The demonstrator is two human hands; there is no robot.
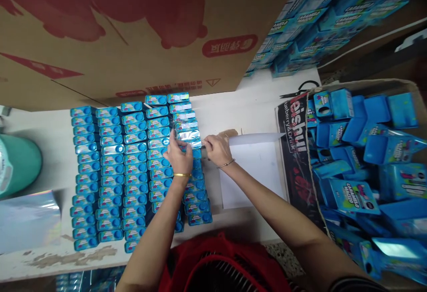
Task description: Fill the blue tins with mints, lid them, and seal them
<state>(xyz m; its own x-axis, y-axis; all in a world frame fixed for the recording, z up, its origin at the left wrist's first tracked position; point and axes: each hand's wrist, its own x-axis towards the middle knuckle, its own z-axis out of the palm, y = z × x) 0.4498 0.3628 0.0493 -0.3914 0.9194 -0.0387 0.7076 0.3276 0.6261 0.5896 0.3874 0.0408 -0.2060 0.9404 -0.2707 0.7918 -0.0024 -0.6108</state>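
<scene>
Several columns of small blue boxes [110, 179] stand packed together on the white table. My left hand [179, 155] rests over the right-hand columns, its fingers apart on the box tops, with a gold bracelet at the wrist. A shiny clear strip [189, 138] lies across the tops beside these fingers. Just to the right, my right hand [217, 149] has its fingers pinched together at the strip's right end; what is between them is too small to make out. White sheets [251, 176] lie to the right, partly under the right wrist.
Large cardboard cartons [133, 60] stand behind the boxes. An open carton [295, 158] of blue boxes is at the right, black scissors [296, 92] behind it. Stacked blue packs [300, 29] rise at the back right. A teal bucket [20, 165] and shiny sheets [30, 221] are at the left.
</scene>
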